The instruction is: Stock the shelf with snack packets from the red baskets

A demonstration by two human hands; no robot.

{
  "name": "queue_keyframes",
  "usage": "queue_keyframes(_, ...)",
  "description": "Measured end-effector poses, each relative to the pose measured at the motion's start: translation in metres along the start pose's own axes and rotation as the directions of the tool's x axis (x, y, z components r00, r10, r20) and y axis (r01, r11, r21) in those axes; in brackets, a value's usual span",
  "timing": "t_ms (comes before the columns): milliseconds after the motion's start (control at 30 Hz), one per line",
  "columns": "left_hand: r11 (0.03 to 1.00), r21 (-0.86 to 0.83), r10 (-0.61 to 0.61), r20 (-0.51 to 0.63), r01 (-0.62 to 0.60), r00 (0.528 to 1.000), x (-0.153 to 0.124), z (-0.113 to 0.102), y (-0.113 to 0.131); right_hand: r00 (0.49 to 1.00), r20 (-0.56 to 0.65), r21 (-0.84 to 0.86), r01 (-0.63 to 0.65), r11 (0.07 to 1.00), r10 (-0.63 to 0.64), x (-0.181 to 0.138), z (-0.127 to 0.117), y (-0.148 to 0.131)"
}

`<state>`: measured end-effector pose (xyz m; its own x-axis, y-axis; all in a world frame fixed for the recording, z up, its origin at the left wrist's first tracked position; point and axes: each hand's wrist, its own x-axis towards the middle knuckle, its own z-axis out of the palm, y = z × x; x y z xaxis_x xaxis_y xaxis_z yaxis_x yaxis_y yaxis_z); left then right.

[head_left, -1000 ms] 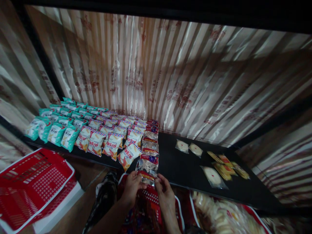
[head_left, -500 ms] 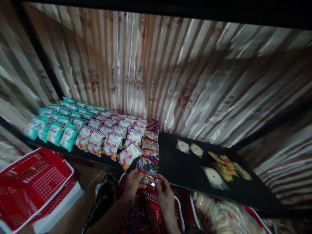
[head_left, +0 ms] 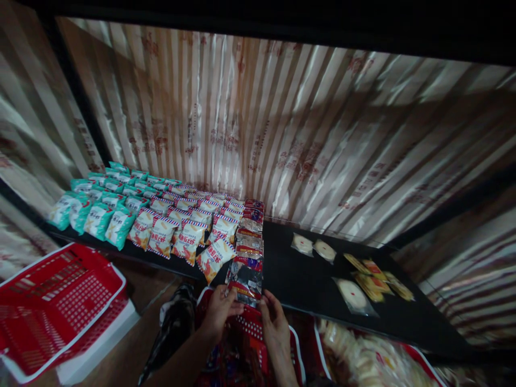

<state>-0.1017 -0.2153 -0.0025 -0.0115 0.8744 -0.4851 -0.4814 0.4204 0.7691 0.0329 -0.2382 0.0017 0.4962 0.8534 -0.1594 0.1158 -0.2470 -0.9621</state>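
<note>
A dark, shiny snack packet with a red and yellow band [head_left: 246,282] lies at the front end of a row of similar packets [head_left: 250,244], over the shelf's front edge. My left hand [head_left: 220,313] pinches its near left corner, fingers closed. At the near right corner, my right hand [head_left: 275,322] grips the edge between thumb and bent fingers. Below my hands a red basket [head_left: 250,325] holds more dark packets, partly hidden by my forearms. Just left of the row, a white and orange snack bag [head_left: 215,259] leans at an angle.
Several white and orange bags [head_left: 188,239] and teal bags [head_left: 121,223] fill the left of the black shelf [head_left: 282,263]. Round white packets [head_left: 352,294] and yellow packets [head_left: 368,285] lie to the right. A red basket [head_left: 60,312] stands lower left; another basket holds pale packets [head_left: 374,357].
The front packet has tilted slightly, and its glare has faded so that its dark face shows. Both hands stay at its near corners. The whole view has shifted a little.
</note>
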Motion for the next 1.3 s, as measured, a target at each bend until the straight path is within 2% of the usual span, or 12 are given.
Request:
queue_keyframes(167, 1.000, 0.007, -0.015, -0.038, 0.015, 0.999, 0.002, -0.003, -0.005, 1.000, -0.024, -0.023, 0.007, 1.000, -0.007, -0.007, -0.004, 0.003)
queue_keyframes(633, 1.000, 0.006, -0.008, -0.069, 0.009, 0.998, -0.003, 0.005, 0.002, 0.997, 0.038, -0.108, 0.070, 0.992, -0.067, -0.012, -0.013, 0.022)
queue_keyframes(800, 0.998, 0.056, -0.004, -0.082, 0.009, 0.997, 0.004, -0.010, -0.009, 0.995, 0.001, -0.114, 0.103, 0.988, -0.103, -0.020, -0.012, 0.019)
queue_keyframes(900, 0.991, 0.115, 0.085, -0.148, -0.069, 0.985, 0.009, -0.028, -0.017, 0.994, -0.012, -0.106, 0.111, 0.988, -0.113, -0.027, -0.010, 0.011)
queue_keyframes(1000, 0.964, 0.174, 0.240, -0.229, -0.203, 0.943, 0.010, -0.046, -0.016, 0.990, 0.019, -0.079, 0.140, 0.987, -0.139, -0.030, -0.002, -0.003)
queue_keyframes(1100, 0.937, 0.212, 0.333, -0.295, -0.278, 0.896, 0.008, -0.056, -0.005, 0.973, 0.130, -0.011, 0.194, 0.981, -0.191, -0.023, 0.017, -0.021)
queue_keyframes(1200, 0.929, 0.212, 0.357, -0.314, -0.302, 0.880, 0.008, -0.057, 0.005, 0.936, 0.277, 0.044, 0.215, 0.976, -0.219, -0.007, 0.042, -0.040)
queue_keyframes(1300, 0.939, 0.177, 0.337, -0.292, -0.295, 0.895, 0.012, -0.055, 0.009, 0.913, 0.371, 0.058, 0.161, 0.985, -0.171, 0.010, 0.067, -0.056)
